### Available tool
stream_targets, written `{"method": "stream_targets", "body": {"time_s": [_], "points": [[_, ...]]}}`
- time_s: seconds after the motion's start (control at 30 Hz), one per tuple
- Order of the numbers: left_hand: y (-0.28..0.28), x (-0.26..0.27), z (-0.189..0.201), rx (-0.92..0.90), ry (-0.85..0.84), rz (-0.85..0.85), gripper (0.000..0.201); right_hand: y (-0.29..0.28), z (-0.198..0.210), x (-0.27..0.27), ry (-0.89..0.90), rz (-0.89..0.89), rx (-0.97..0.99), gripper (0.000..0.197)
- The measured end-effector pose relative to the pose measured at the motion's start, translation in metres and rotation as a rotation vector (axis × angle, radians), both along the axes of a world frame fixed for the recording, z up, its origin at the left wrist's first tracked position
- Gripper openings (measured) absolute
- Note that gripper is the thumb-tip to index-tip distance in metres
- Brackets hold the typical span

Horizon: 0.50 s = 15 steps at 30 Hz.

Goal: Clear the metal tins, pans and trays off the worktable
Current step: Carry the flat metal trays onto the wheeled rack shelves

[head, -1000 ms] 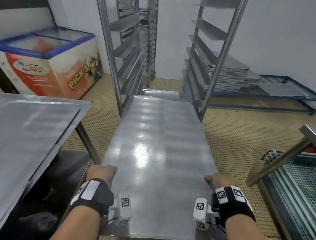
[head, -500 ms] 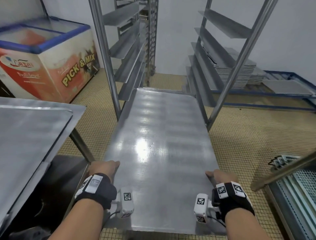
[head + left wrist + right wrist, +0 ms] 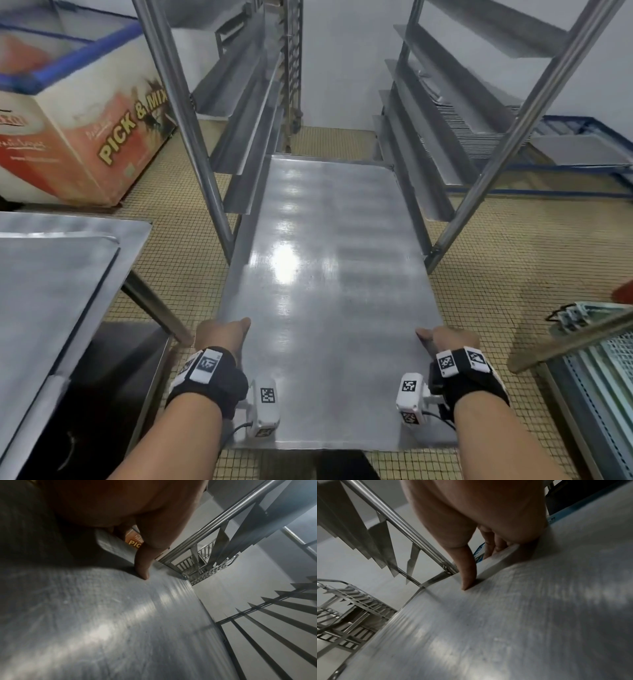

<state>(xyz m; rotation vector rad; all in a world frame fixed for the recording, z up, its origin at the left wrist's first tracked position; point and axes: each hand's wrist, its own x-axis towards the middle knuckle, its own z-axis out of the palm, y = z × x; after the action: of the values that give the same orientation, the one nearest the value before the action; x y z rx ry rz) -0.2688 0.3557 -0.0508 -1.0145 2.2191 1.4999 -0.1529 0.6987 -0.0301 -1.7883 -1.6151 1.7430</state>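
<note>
A large flat metal tray (image 3: 325,274) is carried level in front of me, its far end between the side rails of a tall steel rack (image 3: 219,144). My left hand (image 3: 222,334) grips the tray's left edge, thumb (image 3: 142,566) on top and fingers under the rim. My right hand (image 3: 445,337) grips the right edge the same way, thumb (image 3: 468,577) pressed on the tray (image 3: 522,615) surface, fingers curled beneath. The tray (image 3: 102,615) is bare and shiny.
The steel worktable (image 3: 51,274) stands at my left with another flat tray on it. A chest freezer (image 3: 75,113) stands at the back left. Stacked trays (image 3: 479,120) lie on a low blue frame behind the rack. A glass-topped unit (image 3: 599,377) is at the right. Tiled floor (image 3: 513,257) below.
I have stepped closer to the rack, and the tray's far end has slid in between the rack's rails. Both hands keep the same grip.
</note>
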Motion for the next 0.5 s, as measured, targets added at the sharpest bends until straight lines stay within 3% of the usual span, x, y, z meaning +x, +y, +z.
{"method": "stream_targets", "body": {"time_s": [0.17, 0.3, 0.5], "points": [[0.015, -0.029, -0.004, 0.037, 0.04, 0.034, 0.04, 0.01, -0.013, -0.032, 0.032, 0.036, 0.025, 0.04], [0.03, -0.059, -0.004, 0.015, 0.052, 0.043, 0.046, 0.027, -0.021, -0.066, 0.036, 0.073, 0.07, 0.051], [0.053, -0.106, -0.005, -0.002, 0.075, 0.041, 0.041, 0.052, -0.025, -0.116, -0.01, 0.109, 0.115, 0.03]]}}
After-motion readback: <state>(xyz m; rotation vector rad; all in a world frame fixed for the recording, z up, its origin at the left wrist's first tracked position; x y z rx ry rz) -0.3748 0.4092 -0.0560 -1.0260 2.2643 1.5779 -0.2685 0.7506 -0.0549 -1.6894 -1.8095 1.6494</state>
